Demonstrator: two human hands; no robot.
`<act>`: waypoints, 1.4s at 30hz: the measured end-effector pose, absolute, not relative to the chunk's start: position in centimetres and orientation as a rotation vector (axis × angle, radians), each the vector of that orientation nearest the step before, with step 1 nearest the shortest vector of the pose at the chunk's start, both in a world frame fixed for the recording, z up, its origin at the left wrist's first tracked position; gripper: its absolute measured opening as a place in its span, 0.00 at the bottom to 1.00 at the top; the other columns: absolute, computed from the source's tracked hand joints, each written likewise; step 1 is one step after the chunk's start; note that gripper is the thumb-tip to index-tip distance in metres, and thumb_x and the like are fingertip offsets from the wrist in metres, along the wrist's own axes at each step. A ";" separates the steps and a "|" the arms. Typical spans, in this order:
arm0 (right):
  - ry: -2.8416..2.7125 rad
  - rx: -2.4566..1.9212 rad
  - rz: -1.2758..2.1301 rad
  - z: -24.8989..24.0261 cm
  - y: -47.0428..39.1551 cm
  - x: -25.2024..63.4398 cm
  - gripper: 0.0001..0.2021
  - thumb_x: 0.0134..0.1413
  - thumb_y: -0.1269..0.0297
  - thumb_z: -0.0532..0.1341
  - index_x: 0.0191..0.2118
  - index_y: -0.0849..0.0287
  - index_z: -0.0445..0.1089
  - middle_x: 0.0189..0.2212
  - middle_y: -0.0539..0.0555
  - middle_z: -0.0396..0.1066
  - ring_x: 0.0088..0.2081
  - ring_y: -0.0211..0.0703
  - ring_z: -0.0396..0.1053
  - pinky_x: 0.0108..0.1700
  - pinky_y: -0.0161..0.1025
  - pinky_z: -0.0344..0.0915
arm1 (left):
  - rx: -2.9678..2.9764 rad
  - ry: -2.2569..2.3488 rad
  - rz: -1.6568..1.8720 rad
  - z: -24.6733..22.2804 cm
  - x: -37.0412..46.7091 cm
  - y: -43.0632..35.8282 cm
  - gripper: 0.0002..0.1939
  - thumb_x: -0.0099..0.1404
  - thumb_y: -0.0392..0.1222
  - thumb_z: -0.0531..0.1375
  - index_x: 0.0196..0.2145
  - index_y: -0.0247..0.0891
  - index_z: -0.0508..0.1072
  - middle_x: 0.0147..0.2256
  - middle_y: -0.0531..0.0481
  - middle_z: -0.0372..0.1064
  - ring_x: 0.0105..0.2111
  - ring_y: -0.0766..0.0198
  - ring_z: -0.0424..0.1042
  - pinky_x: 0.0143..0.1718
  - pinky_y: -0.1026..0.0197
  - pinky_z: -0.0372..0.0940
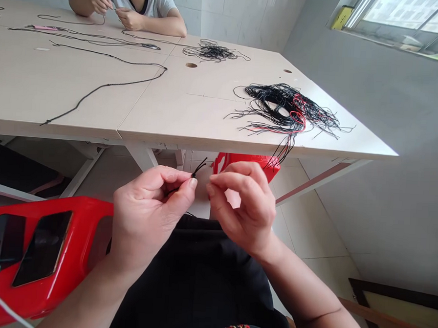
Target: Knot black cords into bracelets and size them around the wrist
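Note:
My left hand (149, 202) pinches a thin black cord (199, 168) between thumb and forefinger. Two short ends of it poke up past the fingertips, and a dark bit shows under the curled fingers; the rest is hidden by the hand. Just to the right, my right hand (248, 204) is closed in a pinch, thumb against forefinger. Whatever lies between those fingertips, if anything, is too small to make out. A small gap separates the two hands, which are above my lap, in front of the table edge.
On the pale table (192, 113) lie a bundle of black and red cords (280, 108), a loose black tangle (213, 51) and a braided cord (107, 84). A person (129, 17) handles cord across the table. A red stool (80, 215) at left carries a phone (43, 248).

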State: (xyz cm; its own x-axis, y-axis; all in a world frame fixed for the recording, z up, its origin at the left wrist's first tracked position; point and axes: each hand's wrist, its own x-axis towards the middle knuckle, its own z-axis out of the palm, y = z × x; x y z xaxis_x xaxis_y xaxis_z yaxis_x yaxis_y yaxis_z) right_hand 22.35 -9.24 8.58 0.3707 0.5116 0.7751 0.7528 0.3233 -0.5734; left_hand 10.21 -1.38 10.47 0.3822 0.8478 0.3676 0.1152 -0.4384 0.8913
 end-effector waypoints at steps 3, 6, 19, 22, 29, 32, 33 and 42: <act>-1.378 -1.368 -0.244 8.5 -9.3 22.3 0.08 0.55 0.70 0.60 0.41 0.52 0.70 0.35 0.52 0.71 0.35 0.39 0.70 0.37 0.38 0.69 | 1.895 0.793 1.164 10.5 10.1 -1.6 0.01 0.56 0.39 0.64 0.29 0.41 0.76 0.25 0.56 0.70 0.23 0.70 0.67 0.27 0.67 0.67; -1.429 -1.350 -0.212 8.3 -9.0 22.4 0.08 0.57 0.71 0.59 0.42 0.53 0.69 0.36 0.52 0.72 0.37 0.39 0.70 0.38 0.37 0.69 | 1.984 0.730 1.208 10.4 10.0 -1.8 0.04 0.57 0.35 0.63 0.31 0.42 0.76 0.29 0.55 0.70 0.27 0.69 0.68 0.30 0.67 0.67; -1.392 -1.448 -0.173 8.9 -8.6 23.1 0.04 0.53 0.71 0.56 0.29 0.56 0.64 0.27 0.49 0.67 0.31 0.37 0.65 0.33 0.36 0.63 | 2.022 0.663 1.072 10.5 10.0 -2.2 0.05 0.60 0.36 0.61 0.33 0.43 0.76 0.31 0.54 0.72 0.29 0.68 0.70 0.28 0.69 0.66; -1.301 -1.419 0.170 9.3 -8.7 23.2 0.03 0.52 0.69 0.55 0.28 0.57 0.63 0.26 0.48 0.66 0.28 0.35 0.63 0.29 0.33 0.60 | 1.871 0.718 0.946 10.4 9.9 -1.9 0.04 0.60 0.41 0.62 0.33 0.43 0.77 0.28 0.54 0.72 0.27 0.68 0.70 0.23 0.70 0.64; -1.116 -1.394 0.548 9.2 -9.0 23.1 0.05 0.55 0.63 0.57 0.33 0.58 0.65 0.24 0.47 0.65 0.25 0.32 0.61 0.29 0.32 0.59 | 1.630 0.741 0.857 10.1 9.9 -1.8 0.08 0.60 0.45 0.62 0.36 0.42 0.77 0.30 0.53 0.73 0.28 0.67 0.72 0.26 0.68 0.67; -1.129 -1.384 0.472 9.0 -8.8 22.8 0.04 0.54 0.64 0.58 0.32 0.58 0.65 0.26 0.47 0.66 0.25 0.32 0.60 0.28 0.31 0.59 | 1.769 0.722 0.949 10.4 10.1 -2.0 0.06 0.60 0.44 0.62 0.33 0.41 0.78 0.30 0.54 0.74 0.27 0.68 0.71 0.28 0.69 0.68; -1.142 -1.390 0.423 8.9 -8.7 22.7 0.04 0.54 0.65 0.58 0.31 0.58 0.65 0.26 0.47 0.66 0.26 0.32 0.61 0.28 0.32 0.59 | 1.821 0.718 0.982 10.5 10.2 -2.0 0.05 0.59 0.43 0.62 0.32 0.41 0.77 0.30 0.54 0.74 0.27 0.68 0.71 0.28 0.69 0.67; -1.591 -1.254 0.088 10.1 -9.4 24.4 0.19 0.57 0.75 0.52 0.53 0.52 0.62 0.52 0.56 0.62 0.41 0.36 0.68 0.38 0.34 0.69 | 2.034 0.729 0.996 10.6 10.2 -1.1 0.02 0.59 0.39 0.62 0.28 0.41 0.74 0.25 0.58 0.69 0.23 0.72 0.66 0.25 0.70 0.62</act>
